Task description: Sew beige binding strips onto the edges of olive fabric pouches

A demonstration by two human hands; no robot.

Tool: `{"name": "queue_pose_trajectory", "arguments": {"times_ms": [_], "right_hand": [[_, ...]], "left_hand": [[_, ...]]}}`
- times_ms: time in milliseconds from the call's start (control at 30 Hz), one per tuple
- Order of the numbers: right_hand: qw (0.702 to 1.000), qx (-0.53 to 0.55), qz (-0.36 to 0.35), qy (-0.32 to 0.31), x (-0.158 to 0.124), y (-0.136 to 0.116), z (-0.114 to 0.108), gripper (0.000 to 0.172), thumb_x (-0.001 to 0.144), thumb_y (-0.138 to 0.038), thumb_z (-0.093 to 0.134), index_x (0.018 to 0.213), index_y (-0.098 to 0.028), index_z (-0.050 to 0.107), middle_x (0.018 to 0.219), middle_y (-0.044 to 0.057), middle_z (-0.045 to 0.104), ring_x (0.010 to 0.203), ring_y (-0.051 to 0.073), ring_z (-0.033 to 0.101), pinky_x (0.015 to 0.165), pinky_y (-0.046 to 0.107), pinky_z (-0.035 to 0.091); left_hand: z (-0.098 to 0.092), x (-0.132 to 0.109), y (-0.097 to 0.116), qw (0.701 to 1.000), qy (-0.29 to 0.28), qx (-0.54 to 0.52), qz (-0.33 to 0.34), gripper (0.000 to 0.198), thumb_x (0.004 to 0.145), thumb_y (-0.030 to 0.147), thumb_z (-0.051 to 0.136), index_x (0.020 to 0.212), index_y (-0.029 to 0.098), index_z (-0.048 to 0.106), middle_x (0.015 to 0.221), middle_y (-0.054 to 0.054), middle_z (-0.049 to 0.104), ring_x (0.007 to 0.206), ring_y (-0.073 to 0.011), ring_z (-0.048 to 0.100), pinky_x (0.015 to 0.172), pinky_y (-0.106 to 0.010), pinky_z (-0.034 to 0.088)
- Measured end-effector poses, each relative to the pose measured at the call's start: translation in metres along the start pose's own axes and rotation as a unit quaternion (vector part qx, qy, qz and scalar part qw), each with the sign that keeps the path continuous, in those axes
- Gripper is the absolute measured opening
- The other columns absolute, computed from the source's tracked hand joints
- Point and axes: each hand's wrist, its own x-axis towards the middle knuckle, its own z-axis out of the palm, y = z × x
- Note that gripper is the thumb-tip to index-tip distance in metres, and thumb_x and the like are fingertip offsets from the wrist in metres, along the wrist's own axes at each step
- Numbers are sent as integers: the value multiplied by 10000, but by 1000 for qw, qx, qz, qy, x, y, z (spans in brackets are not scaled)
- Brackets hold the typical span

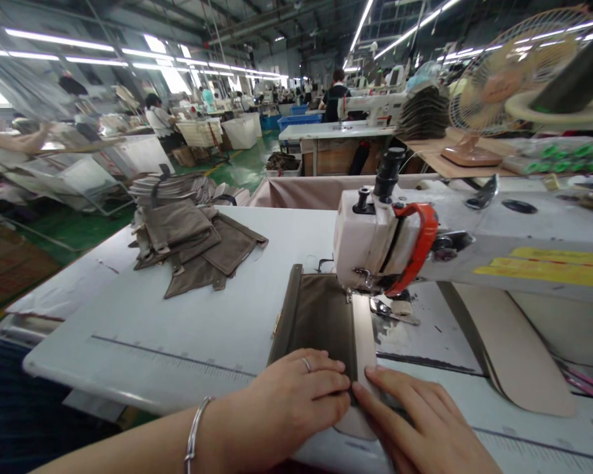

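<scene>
A dark brown fabric panel (321,316) lies on the sewing table, on top of a beige strip (364,336) that shows along its right edge. Both run under the head of the sewing machine (363,243), close to its needle. My left hand (301,388) lies flat on the near part of the panel, fingers stretched to the right. With fingers extended, my right hand (415,415) presses its fingertips on the beige strip and the panel's edge. A small gold-coloured metal piece (277,324) sits at the panel's left side.
Brown sewn pieces (192,237) are piled at the table's back left. Under the machine arm lies a rounded beige panel (518,355). Pink-handled scissors (590,385) lie at the far right. A fan (504,92) stands behind the machine; people work farther off.
</scene>
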Motion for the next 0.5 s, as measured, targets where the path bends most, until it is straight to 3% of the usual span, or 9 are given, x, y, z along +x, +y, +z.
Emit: {"name": "queue_pose_trajectory", "arguments": {"times_ms": [500], "right_hand": [[999,9,33,-36,2,11,7,440,879,-285,514,1314,-219,523,1261,72,581,1088,219,561,815,345,507]], "left_hand": [[-7,29,-36,1000,-2,25,5,184,943,157,471,1069,147,605,1156,-50,642,1172,-175,527,1082,-328,364]]}}
